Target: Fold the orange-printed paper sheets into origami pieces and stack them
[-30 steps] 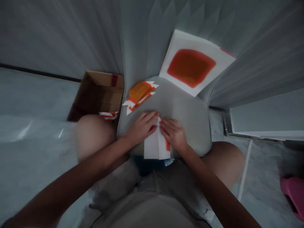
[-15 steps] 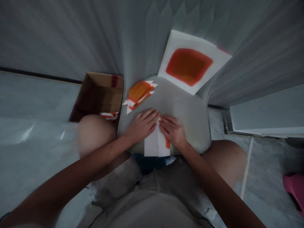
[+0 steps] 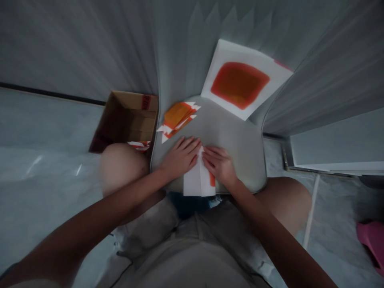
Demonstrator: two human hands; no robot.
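Note:
A white sheet of paper (image 3: 193,181) with a centre crease and an orange patch lies on the front of the grey chair seat (image 3: 246,160). Its top narrows to a point between my hands. My left hand (image 3: 181,158) rests flat on its upper left part, fingers stretched out. On the upper right edge is my right hand (image 3: 220,164), its fingers pressed together on the paper near the tip. Further back on the seat, to the left, sits a pile of folded orange and white papers (image 3: 177,118).
White sheets with a large orange-red square (image 3: 240,85) lean against the chair back. An open cardboard box (image 3: 136,114) with folded papers in it stands on the floor at left. A pink object (image 3: 372,242) is at the far right. My knees flank the seat.
The view has shifted slightly. Both hands stay at about the same place on the paper.

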